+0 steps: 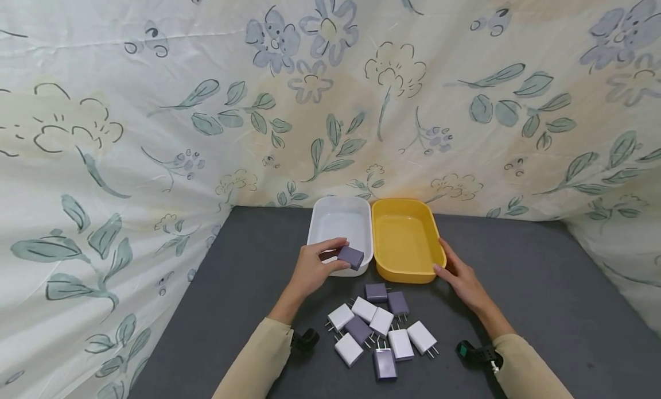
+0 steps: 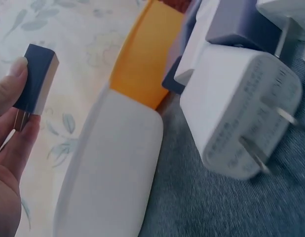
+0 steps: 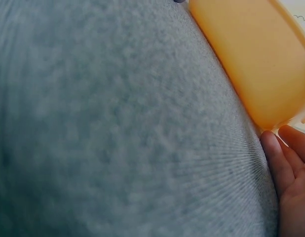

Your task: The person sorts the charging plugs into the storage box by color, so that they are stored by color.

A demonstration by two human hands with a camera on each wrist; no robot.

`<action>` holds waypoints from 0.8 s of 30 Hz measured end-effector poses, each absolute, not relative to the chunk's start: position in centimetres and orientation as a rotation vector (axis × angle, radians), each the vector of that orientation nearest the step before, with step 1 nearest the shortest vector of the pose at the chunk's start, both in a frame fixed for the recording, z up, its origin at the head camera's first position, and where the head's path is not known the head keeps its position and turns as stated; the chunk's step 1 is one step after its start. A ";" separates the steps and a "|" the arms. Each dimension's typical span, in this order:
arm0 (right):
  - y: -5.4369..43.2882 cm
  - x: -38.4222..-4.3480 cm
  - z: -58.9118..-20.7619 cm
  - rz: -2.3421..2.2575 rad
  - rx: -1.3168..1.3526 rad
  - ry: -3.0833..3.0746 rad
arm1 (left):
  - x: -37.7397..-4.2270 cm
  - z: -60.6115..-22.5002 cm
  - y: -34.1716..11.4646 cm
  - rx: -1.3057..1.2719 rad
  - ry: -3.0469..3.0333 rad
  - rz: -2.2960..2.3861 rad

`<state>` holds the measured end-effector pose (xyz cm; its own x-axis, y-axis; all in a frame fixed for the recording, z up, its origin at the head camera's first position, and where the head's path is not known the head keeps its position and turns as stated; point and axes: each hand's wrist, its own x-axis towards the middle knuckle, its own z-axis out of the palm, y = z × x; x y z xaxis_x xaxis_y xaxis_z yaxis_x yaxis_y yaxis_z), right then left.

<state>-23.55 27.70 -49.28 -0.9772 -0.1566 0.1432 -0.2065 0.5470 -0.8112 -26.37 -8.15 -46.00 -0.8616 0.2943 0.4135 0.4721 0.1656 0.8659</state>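
Note:
My left hand [image 1: 311, 268] pinches a purple plug-in charger [image 1: 351, 258] between thumb and fingers, over the near part of the white bin [image 1: 339, 220]. In the left wrist view this charger [image 2: 36, 79] has its metal prongs pointing down toward the fingers. My right hand [image 1: 466, 284] rests its fingertips against the near right corner of the yellow bin [image 1: 407, 274]. The right wrist view shows the straight fingers [image 3: 277, 160] right at the yellow wall [image 3: 256, 74]. In front of the bins lie several white chargers [image 1: 401, 344] and several purple chargers [image 1: 385, 364].
The two bins stand side by side at the back of the dark grey table [image 1: 248, 272]. A flower-patterned cloth [image 1: 330, 100] hangs behind it and along the sides. Black straps with small devices [image 1: 477, 353] sit on both wrists.

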 end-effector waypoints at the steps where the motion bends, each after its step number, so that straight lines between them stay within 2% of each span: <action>1: 27.7 -23.6 -49.4 1.442 0.319 -2.711 | -26.5 -45.9 -8.0 -0.749 -2.284 -1.781; 12: 29.1 -25.4 -52.8 1.485 0.315 -2.683 | -27.4 -45.0 -6.2 -0.707 -2.288 -1.745; 24: 29.0 -25.1 -52.4 1.473 0.319 -2.689 | -27.7 -43.5 -4.9 -0.698 -2.259 -1.724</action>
<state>-25.10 29.00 -52.37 -0.9768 -0.1525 0.1502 -0.2087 0.5224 -0.8268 -27.69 -4.88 -43.54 -0.8645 0.2381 0.4426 0.4898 0.2015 0.8482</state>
